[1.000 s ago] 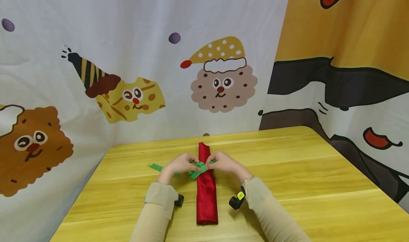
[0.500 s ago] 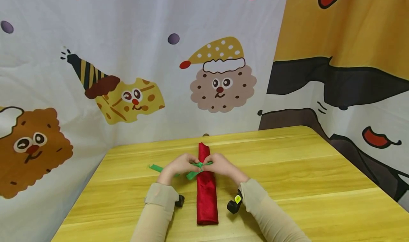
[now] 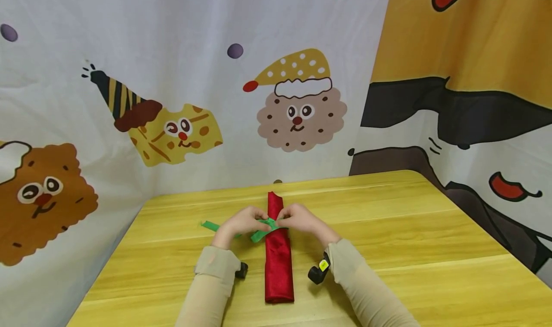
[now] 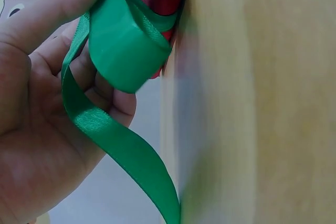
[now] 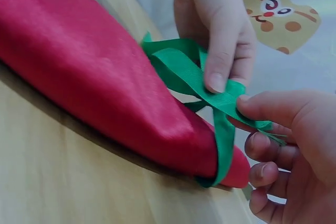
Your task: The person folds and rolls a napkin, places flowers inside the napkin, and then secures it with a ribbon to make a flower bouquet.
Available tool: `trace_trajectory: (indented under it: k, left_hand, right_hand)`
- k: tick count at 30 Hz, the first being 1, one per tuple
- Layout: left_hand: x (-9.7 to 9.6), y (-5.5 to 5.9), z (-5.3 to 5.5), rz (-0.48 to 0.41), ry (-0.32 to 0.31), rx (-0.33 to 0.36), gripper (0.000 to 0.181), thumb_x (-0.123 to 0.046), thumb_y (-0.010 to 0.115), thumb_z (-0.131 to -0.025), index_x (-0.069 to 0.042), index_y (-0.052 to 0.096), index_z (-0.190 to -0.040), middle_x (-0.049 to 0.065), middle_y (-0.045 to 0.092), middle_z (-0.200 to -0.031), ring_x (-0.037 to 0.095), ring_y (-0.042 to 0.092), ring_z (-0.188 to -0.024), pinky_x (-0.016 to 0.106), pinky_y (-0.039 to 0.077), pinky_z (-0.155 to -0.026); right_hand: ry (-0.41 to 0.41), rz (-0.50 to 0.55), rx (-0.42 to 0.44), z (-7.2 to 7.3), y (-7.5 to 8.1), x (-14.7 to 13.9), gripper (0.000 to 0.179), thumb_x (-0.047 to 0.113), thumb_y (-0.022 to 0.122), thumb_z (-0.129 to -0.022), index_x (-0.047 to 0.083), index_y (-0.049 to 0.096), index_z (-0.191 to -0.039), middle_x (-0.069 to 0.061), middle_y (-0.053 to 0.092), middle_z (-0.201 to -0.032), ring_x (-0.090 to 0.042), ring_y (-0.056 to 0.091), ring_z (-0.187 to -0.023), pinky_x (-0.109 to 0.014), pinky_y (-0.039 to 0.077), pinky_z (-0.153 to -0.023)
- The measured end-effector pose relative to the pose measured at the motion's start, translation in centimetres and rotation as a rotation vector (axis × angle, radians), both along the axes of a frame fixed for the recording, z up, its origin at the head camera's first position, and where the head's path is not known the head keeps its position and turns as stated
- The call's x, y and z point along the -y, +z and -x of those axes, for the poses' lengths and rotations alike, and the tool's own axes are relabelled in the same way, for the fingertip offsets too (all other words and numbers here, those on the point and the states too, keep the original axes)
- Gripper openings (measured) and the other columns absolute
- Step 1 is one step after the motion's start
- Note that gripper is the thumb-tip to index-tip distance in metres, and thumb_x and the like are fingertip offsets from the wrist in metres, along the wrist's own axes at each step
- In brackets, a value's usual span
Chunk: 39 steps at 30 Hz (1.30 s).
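Note:
A rolled red satin cloth (image 3: 279,274) lies lengthwise on the table, with a green ribbon (image 3: 259,236) wound around it past its middle. My left hand (image 3: 246,220) pinches a folded part of the ribbon between thumb and fingers at the roll's left side. In the left wrist view the green ribbon (image 4: 126,51) makes a broad loop, and a long tail hangs across the palm. From the right, my right hand (image 3: 302,219) reaches over the roll. Its thumb and forefinger pinch a frayed ribbon end (image 5: 262,124) close to the left fingertips, in the right wrist view.
The wooden table (image 3: 388,250) reaches back to a cartoon-printed curtain (image 3: 207,77). One loose ribbon tail (image 3: 210,226) lies to the left of my left hand. A black wrist camera (image 3: 318,272) sits under the right cuff, and another camera (image 3: 242,270) by the left.
Half a second ago the right hand drew in closer to the left hand over the roll; now it is slightly back and up. The left hand barely moved, and the cloth roll stays put.

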<state>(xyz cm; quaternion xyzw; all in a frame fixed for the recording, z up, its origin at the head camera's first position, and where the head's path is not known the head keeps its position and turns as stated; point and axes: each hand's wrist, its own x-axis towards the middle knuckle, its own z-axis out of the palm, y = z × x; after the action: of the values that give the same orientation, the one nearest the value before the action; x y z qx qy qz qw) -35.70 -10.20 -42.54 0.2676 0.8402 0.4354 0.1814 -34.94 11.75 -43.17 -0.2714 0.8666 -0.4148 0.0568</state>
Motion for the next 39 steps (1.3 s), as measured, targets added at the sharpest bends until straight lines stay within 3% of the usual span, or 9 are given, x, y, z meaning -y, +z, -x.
trace_trajectory:
  k: [7,14,23,31,35,39]
  left_hand:
    - [0.0,-0.2,0.0,-0.001,0.006,-0.008,0.01,-0.015,0.071,-0.088,-0.006,0.071,-0.093,0.0,0.066,-0.087,0.013,0.055,-0.076,0.029,0.046,-0.072]
    - [-0.2,-0.3,0.0,0.03,0.038,-0.025,0.011,-0.013,0.071,-0.088,-0.004,0.07,-0.094,0.0,0.064,-0.086,0.013,0.053,-0.074,0.03,0.045,-0.069]
    - [-0.1,-0.1,-0.4,0.017,0.042,-0.015,0.011,-0.012,0.071,-0.087,-0.004,0.071,-0.094,0.001,0.064,-0.084,0.013,0.051,-0.069,0.028,0.043,-0.066]
    - [-0.1,-0.1,-0.5,0.014,0.041,-0.005,0.011,-0.014,0.069,-0.09,-0.004,0.07,-0.095,0.0,0.064,-0.085,0.012,0.049,-0.067,0.028,0.042,-0.064]
    - [-0.4,0.1,-0.1,0.047,0.044,-0.021,0.01,-0.015,0.071,-0.088,-0.006,0.07,-0.093,-0.001,0.064,-0.085,0.012,0.051,-0.07,0.028,0.043,-0.066]
    - [-0.6,0.2,0.3,0.065,0.025,-0.021,0.009,-0.014,0.072,-0.086,-0.006,0.069,-0.09,-0.002,0.061,-0.082,0.012,0.05,-0.07,0.028,0.042,-0.065]
  right_hand:
    - [0.015,-0.029,0.013,-0.4,-0.2,0.7,0.01,0.016,0.069,-0.087,0.01,0.072,-0.08,0.009,0.058,-0.067,-0.005,0.039,-0.059,-0.022,0.035,-0.056]
    - [0.013,-0.031,0.041,-0.2,0.2,-0.3,0.011,0.019,0.073,-0.085,0.01,0.072,-0.079,0.007,0.063,-0.072,-0.006,0.045,-0.064,-0.023,0.04,-0.06]
    - [0.07,-0.022,0.034,-0.3,-0.1,0.0,0.01,0.013,0.07,-0.087,0.007,0.07,-0.078,0.009,0.056,-0.067,-0.006,0.039,-0.06,-0.022,0.035,-0.057]
    - [0.043,-0.017,0.029,-0.2,-0.6,0.3,0.009,0.015,0.07,-0.086,0.009,0.071,-0.08,0.009,0.059,-0.069,-0.006,0.043,-0.062,-0.023,0.039,-0.059]
    - [0.002,0.001,0.052,0.1,-0.2,-0.4,0.006,0.014,0.071,-0.086,0.008,0.072,-0.086,0.006,0.065,-0.076,-0.008,0.051,-0.068,-0.026,0.044,-0.063]
    - [-0.018,-0.003,0.043,0.7,-0.9,-0.8,0.009,0.009,0.072,-0.083,0.007,0.071,-0.092,0.003,0.063,-0.078,-0.01,0.052,-0.068,-0.027,0.045,-0.063]
